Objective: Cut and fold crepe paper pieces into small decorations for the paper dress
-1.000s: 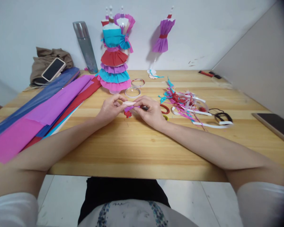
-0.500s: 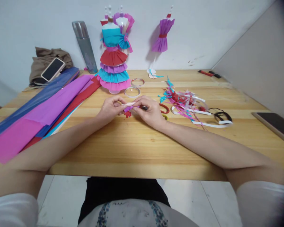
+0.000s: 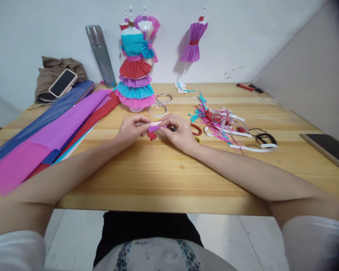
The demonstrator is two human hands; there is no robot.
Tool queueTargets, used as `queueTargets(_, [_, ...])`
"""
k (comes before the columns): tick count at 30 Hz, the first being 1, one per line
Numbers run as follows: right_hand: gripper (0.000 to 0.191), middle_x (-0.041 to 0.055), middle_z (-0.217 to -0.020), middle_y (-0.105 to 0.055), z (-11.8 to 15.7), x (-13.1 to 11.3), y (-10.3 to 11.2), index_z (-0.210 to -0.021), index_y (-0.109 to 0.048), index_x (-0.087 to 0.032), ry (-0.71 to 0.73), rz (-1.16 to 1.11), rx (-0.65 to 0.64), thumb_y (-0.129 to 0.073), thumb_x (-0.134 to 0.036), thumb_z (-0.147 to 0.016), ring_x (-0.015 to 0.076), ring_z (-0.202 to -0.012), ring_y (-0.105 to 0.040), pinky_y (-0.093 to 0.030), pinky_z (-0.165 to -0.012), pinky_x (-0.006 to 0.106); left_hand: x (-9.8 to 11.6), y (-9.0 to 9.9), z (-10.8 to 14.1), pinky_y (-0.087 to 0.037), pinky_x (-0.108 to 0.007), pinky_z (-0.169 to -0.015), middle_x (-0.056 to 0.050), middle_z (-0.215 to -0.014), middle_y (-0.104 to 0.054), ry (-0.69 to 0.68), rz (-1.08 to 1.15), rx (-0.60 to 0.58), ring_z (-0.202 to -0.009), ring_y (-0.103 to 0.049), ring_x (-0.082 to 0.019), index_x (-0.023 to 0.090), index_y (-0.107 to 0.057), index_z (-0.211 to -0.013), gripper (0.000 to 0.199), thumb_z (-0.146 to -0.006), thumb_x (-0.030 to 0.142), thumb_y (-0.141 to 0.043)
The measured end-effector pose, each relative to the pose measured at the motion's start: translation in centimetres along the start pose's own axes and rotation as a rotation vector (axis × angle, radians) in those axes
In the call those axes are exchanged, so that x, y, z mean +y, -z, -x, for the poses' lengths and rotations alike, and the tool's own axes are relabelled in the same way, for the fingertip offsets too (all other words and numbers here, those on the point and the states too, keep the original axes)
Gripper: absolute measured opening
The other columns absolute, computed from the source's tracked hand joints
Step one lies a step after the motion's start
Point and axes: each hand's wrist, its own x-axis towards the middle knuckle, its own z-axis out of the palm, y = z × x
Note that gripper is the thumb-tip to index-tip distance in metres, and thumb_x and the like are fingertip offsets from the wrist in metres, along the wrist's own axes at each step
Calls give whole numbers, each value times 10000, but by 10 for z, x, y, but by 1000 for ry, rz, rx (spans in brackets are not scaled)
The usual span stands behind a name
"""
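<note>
Between my two hands is a small strip of gathered purple crepe paper (image 3: 154, 128) with a pale band along its top edge. My left hand (image 3: 133, 130) pinches its left end between thumb and fingers. At the other end, my right hand (image 3: 179, 131) pinches it the same way. A small red paper flower (image 3: 151, 136) shows just below the strip; whether it touches the strip I cannot tell. Red-handled scissors (image 3: 197, 130) lie beside my right hand, partly hidden by it. Two rolls of tape (image 3: 158, 110) lie just beyond my hands.
Mannequins in ruffled paper dresses (image 3: 135, 71) stand at the back, another in a purple dress (image 3: 194, 47) farther right. Crepe paper sheets (image 3: 70, 126), a phone (image 3: 63, 82) and a flask (image 3: 101, 56) are left. Paper scraps (image 3: 220, 120) and a dark tablet-like device (image 3: 327, 150) are right.
The purple strip has shifted slightly between my fingers, and more of the red flower shows below it. My hands stay in nearly the same place.
</note>
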Motion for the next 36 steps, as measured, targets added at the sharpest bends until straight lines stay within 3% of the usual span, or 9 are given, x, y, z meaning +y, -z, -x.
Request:
queueTargets(10, [76,51,-890,-728,0,-1,0,-743,-669,-243,-10,3,-3,-671,-241,-820,214,-820,-663,-538,-707,382,-5,1,-2,-540,-267,-674,-37,-784,-716,-91,-98,54,-679,-662,-132,134,-718,-964,334,-698,320,-798])
queueTargets(14, [70,53,-876,-722,0,0,0,-751,-678,-238,7,7,-5,-671,-228,-820,209,-808,-661,-535,-701,376,-2,0,-1,-534,-281,-710,-55,-811,-743,-107,-131,-24,-715,-674,-149,141,-734,-922,339,-719,405,-795])
queueTargets(17, [75,53,-875,-724,0,-1,0,-752,-682,-237,27,13,-14,-669,-220,-824,214,-828,-668,-546,-723,383,1,-1,1,-522,-274,-680,-55,-766,-742,-45,-109,-90,-681,-673,-147,144,-717,-833,323,-743,448,-778])
queueTargets(24, [73,74,-995,-731,2,-4,2,-751,-693,-237,42,49,-41,-682,-206,-816,240,-920,-689,-573,-824,438,4,2,-2,-430,-204,-505,-15,-610,-672,178,31,-88,-515,-584,-96,159,-669,-738,292,-650,391,-823])
queueTargets(29, [78,78,-1224,-708,2,-6,4,-760,-706,-256,102,92,-20,-692,-206,-818,296,-1140,-661,-524,-1003,561,7,6,-9,-315,-196,-410,17,-483,-540,241,153,-69,-432,-446,-73,183,-612,-596,182,-616,293,-756])
queueTargets(32, [89,78,-1253,-711,1,-6,5,-739,-698,-267,158,125,-54,-718,-231,-819,328,-1175,-641,-472,-1043,634,9,9,-12,-200,-213,-381,23,-440,-437,291,194,-97,-400,-342,-64,196,-540,-510,210,-606,271,-711])
queueTargets(36, [109,77,-1245,-722,-1,-6,6,-741,-699,-274,233,154,-121,-695,-247,-847,336,-1163,-640,-462,-1031,650,12,13,-15,-177,-225,-383,30,-450,-369,361,231,-141,-397,-287,-52,199,-476,-466,262,-584,263,-701])
